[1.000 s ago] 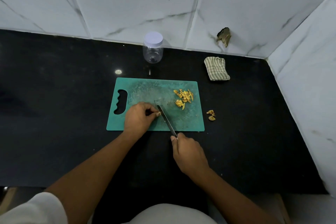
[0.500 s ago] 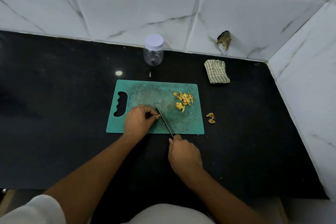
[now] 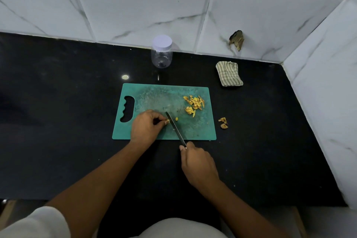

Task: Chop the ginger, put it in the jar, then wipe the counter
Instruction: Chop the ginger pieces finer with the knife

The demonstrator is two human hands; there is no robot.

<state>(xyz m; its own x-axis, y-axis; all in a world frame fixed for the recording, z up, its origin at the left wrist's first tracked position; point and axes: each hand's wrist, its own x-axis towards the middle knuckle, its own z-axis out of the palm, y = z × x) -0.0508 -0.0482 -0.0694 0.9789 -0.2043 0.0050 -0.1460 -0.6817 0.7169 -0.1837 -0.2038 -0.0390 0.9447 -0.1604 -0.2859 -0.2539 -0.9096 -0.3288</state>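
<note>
A glossy black counter (image 3: pixel 58 121) is tucked into a corner, boxed in by a back wall (image 3: pixel 135 6) and a right-hand wall (image 3: pixel 328 102), both tiled in white with thin grey marble veining. One small bright spot of light (image 3: pixel 125 77) is reflected in the dark surface, but overall the place is lit pretty dimly. A ragged brownish patch (image 3: pixel 236 39) is seen low on the back wall, near the corner, and what it is can't be made out.

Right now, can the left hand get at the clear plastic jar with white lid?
Probably yes: only bare green cutting board and black counter lie between the left hand and the clear plastic jar. It must release its pinched ginger piece.
</note>
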